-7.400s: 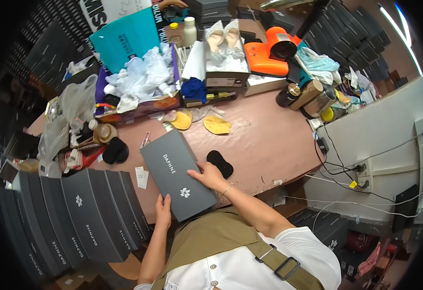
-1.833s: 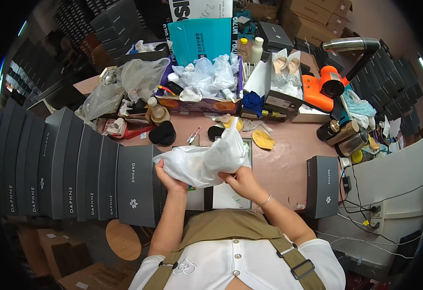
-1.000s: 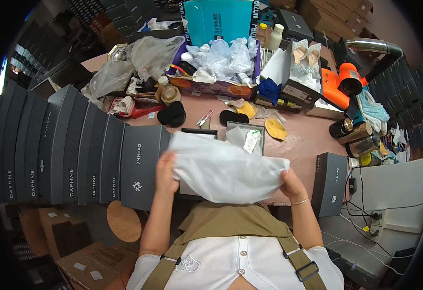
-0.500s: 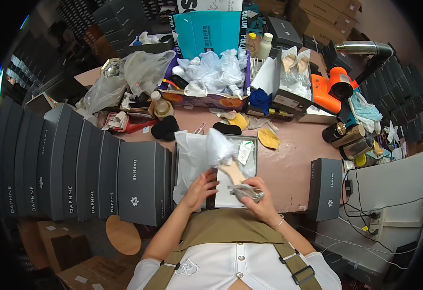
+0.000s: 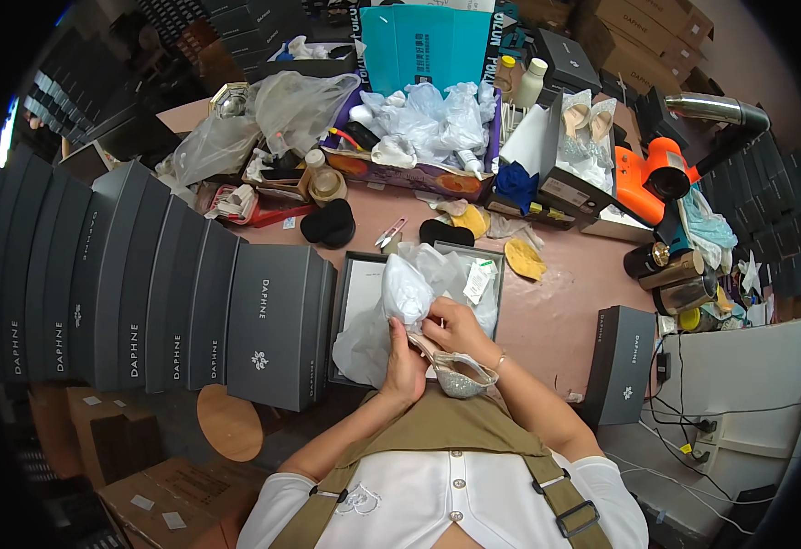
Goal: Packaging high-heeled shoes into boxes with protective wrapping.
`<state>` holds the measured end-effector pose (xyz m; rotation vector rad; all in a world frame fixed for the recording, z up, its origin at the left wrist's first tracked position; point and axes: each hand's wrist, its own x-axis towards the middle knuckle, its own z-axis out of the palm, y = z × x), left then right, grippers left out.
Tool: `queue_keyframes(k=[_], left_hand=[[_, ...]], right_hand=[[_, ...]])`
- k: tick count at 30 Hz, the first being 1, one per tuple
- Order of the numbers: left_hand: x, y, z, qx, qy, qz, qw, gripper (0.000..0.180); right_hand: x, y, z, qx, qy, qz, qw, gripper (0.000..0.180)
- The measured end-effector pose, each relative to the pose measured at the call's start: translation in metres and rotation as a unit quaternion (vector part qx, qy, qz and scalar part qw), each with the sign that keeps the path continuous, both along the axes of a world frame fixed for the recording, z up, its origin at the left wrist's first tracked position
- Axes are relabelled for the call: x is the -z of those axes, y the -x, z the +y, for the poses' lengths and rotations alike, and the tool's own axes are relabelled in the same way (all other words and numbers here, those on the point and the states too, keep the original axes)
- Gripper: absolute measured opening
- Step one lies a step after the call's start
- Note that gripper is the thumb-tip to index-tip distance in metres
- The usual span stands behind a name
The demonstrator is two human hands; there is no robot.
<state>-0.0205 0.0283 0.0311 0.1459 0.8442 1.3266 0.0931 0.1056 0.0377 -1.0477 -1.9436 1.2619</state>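
A silver glittery shoe [image 5: 462, 377] hangs in front of me, its toe end toward my body. White wrapping [image 5: 407, 291] covers its far end. My left hand [image 5: 404, 368] is closed round the shoe from the left, thumb against the wrapping. The fingers of my right hand [image 5: 460, 329] are bent and pinched at the lower edge of the wrapping; their tips are partly hidden. Beneath lies an open dark shoe box [image 5: 337, 316] with white tissue paper [image 5: 361, 340] in it. A white and green tag [image 5: 480, 280] rests on paper at the box's right side.
Closed grey shoe boxes [image 5: 277, 320] stand in a row at left; another grey box [image 5: 622, 366] stands at right. Beyond lie small scissors [image 5: 390, 233], black pads [image 5: 329, 223] and a yellow cloth [image 5: 525, 260]. A purple box [image 5: 400, 178] holds plastic bags. An orange heat gun [image 5: 643, 178] sits far right.
My right hand has gone from the shoe's toe to the wrapped part. My left hand, open before, has taken hold of the shoe. The tissue paper in the box has shifted.
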Motion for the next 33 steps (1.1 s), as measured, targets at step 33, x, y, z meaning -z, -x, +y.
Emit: queue_keyframes(k=[33], left_hand=[[0.041, 0.062, 0.029, 0.334, 0.035, -0.192, 0.922, 0.071]], right_hand=[[0.019, -0.024, 0.082, 0.000, 0.130, 0.074, 0.989, 0.017]])
